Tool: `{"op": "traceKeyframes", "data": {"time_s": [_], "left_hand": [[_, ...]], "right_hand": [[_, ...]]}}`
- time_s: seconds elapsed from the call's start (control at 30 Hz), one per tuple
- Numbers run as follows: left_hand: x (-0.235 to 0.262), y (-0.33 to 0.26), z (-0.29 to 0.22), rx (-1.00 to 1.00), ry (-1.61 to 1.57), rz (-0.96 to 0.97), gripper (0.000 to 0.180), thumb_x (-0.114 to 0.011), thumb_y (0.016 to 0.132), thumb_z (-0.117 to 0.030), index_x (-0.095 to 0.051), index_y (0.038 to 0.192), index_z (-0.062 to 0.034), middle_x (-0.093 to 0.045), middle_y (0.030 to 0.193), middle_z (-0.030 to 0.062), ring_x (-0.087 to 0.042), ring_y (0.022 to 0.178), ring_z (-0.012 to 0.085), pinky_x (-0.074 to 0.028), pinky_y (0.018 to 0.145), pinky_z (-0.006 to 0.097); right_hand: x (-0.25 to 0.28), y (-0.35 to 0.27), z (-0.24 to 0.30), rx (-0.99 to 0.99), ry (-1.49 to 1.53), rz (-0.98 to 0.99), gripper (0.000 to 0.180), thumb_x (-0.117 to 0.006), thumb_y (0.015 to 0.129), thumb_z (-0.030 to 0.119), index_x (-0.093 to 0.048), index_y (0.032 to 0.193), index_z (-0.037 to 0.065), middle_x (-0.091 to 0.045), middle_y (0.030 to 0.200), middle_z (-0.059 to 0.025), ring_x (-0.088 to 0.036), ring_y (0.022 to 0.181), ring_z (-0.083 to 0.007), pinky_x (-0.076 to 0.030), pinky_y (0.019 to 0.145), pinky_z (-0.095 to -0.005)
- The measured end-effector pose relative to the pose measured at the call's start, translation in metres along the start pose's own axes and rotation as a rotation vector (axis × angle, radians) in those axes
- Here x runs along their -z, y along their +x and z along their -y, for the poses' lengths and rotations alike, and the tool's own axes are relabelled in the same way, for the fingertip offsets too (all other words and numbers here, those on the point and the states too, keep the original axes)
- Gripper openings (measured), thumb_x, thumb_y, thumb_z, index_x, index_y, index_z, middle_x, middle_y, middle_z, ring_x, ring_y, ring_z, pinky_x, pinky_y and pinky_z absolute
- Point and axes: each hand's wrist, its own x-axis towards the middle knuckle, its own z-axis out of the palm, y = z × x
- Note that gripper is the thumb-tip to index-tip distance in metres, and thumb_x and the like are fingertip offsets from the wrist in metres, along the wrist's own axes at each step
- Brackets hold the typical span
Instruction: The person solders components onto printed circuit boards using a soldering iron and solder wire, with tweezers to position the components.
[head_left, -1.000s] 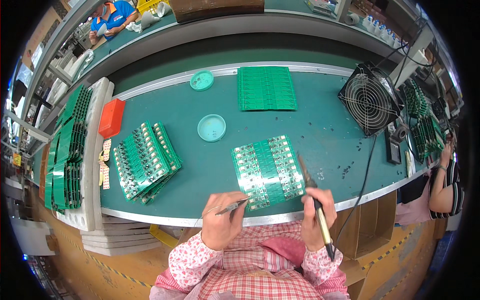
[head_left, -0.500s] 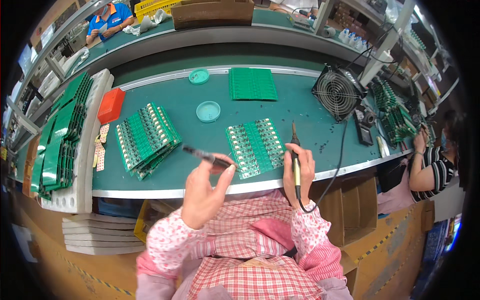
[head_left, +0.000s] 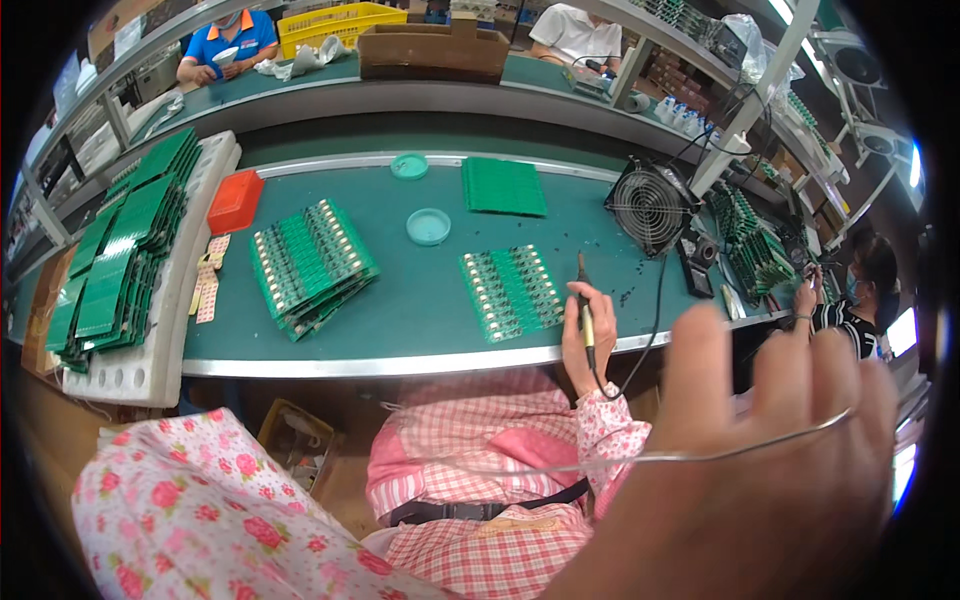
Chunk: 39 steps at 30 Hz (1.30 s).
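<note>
Seen from the head camera, the right hand point(head_left: 578, 335) sits at the near edge of the green surface point(head_left: 400, 300), its fingers closed around a soldering iron point(head_left: 584, 310) held upright, tip pointing up and away, its dark cord point(head_left: 650, 330) trailing off toward the small fan point(head_left: 650, 205). The iron looks light and stiff; the sensible place to hold it is the insulated handle, well below the metal tip, which is where the fingers grip it.

The left hand point(head_left: 760, 470) is raised very close to the lens, large and blurred at the lower right. A thin strand of solder wire point(head_left: 700, 455) runs across its fingers; the fingers look loosely spread, and I cannot tell whether they pinch the wire or it merely lies against them. The wire looks soft, bendable and easy to kink.

Just left of the iron lies a panel of green circuit boards point(head_left: 512, 290), flat on the surface; thin and probably fragile, best handled by the edges. A thicker stack of boards point(head_left: 310, 265) lies further left, with a round teal lid point(head_left: 428, 226) between and beyond, an orange tray point(head_left: 235, 200), and a white rack of boards point(head_left: 130, 260) at the far left.
</note>
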Motion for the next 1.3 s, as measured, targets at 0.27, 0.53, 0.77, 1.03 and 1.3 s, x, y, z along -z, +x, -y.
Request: {"op": "traceKeyframes", "data": {"time_s": [0.27, 0.53, 0.77, 1.03, 1.3], "left_hand": [[-0.001, 0.0, -0.021, -0.001, 0.067, 0.062, 0.021, -0.069, 0.086, -0.022, -0.065, 0.095, -0.0036, -0.067, 0.097, 0.0149, -0.066, 0.094, 0.031, -0.044, 0.088, 0.047], [-0.009, -0.014, 0.027, 0.168, -0.051, -0.226, 0.022, -0.072, 0.083, -0.026, -0.067, 0.087, -0.0045, -0.066, 0.094, 0.015, -0.065, 0.092, 0.0335, -0.041, 0.087, 0.05], [-0.071, -0.093, 0.146, 0.559, -0.147, -0.384, 0.015, -0.065, 0.092, -0.01, -0.061, 0.102, 0.0007, -0.069, 0.087, 0.0165, -0.067, 0.077, 0.0346, -0.051, 0.071, 0.04], [-0.123, -0.125, 0.214, 0.934, -0.331, -0.312, 0.013, -0.067, 0.089, -0.007, -0.062, 0.099, -0.0008, -0.071, 0.081, 0.0134, -0.071, 0.078, 0.0304, -0.052, 0.073, 0.039], [-0.117, -0.098, 0.237, 1.072, -0.116, -0.16, 0.012, -0.069, 0.085, -0.007, -0.061, 0.092, -0.002, -0.068, 0.073, 0.0088, -0.067, 0.064, 0.027, -0.047, 0.066, 0.038]], "right_hand": [[0.0, -0.002, -0.012, -0.031, -0.023, 0.051, 0.021, -0.063, 0.093, 0.008, -0.067, 0.114, 0.01, -0.063, 0.098, -0.0118, -0.064, 0.085, -0.0283, -0.049, 0.077, -0.0387], [-0.01, -0.001, -0.025, 0.127, -0.141, -0.008, 0.047, -0.078, 0.084, 0.024, -0.061, 0.127, 0.014, -0.063, 0.097, -0.0115, -0.062, 0.092, -0.0299, -0.048, 0.082, -0.0405], [0.003, -0.001, -0.006, 0.061, -0.12, 0.142, 0.057, -0.08, 0.08, 0.026, -0.059, 0.131, 0.011, -0.06, 0.105, -0.0118, -0.06, 0.097, -0.0306, -0.043, 0.086, -0.0402], [0.006, 0.007, 0.0, -0.065, -0.212, 0.288, 0.06, -0.078, 0.074, 0.019, -0.059, 0.13, 0.007, -0.057, 0.103, -0.0143, -0.055, 0.1, -0.0322, -0.04, 0.087, -0.0411], [0.013, 0.022, 0.006, -0.234, -0.221, 0.396, 0.07, -0.081, 0.071, 0.019, -0.056, 0.134, 0.005, -0.053, 0.108, -0.0189, -0.053, 0.099, -0.0362, -0.041, 0.088, -0.0445]]}}
